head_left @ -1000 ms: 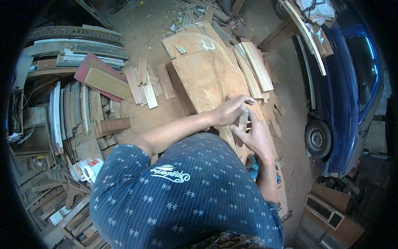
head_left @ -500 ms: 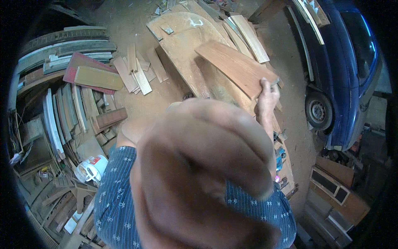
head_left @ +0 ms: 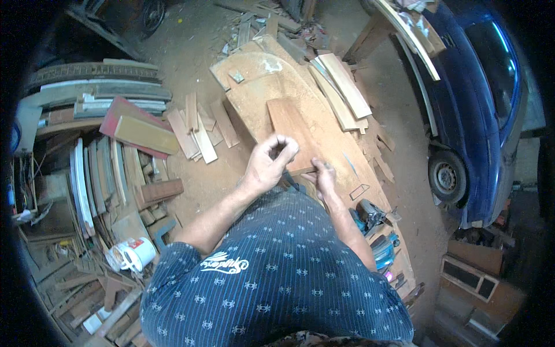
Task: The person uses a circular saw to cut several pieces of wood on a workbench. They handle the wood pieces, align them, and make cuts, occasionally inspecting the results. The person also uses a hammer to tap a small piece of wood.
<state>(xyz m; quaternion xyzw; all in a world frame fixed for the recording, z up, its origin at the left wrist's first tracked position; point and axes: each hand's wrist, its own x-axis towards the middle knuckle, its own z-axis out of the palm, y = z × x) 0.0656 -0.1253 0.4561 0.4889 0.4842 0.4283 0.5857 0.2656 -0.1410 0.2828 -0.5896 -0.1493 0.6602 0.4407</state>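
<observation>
A reddish-brown wooden board (head_left: 293,128) lies lengthwise in front of me over the sawdust-covered workbench (head_left: 254,69). My right hand (head_left: 322,176) grips its near right corner, thumb on top and fingers beneath. Beside the near left edge of the board is my left hand (head_left: 272,163), its fingers curled and the thumb brought against them. Whatever the left fingers hold, if anything, is too small to make out. A small flat outlined piece (head_left: 359,192) and a thin pale strip (head_left: 350,163) lie on the bench to the right of the board.
Power tools (head_left: 383,251) sit at the bench's near right end. Pale planks (head_left: 345,87) lie along its far right side, offcuts (head_left: 199,130) on the floor to the left. Stacked timber (head_left: 104,87) and a white bucket (head_left: 134,254) stand at left, a blue car (head_left: 474,115) at right.
My left hand has come down from close before the camera to the board's near edge. The board has swung left and toward me in my right hand.
</observation>
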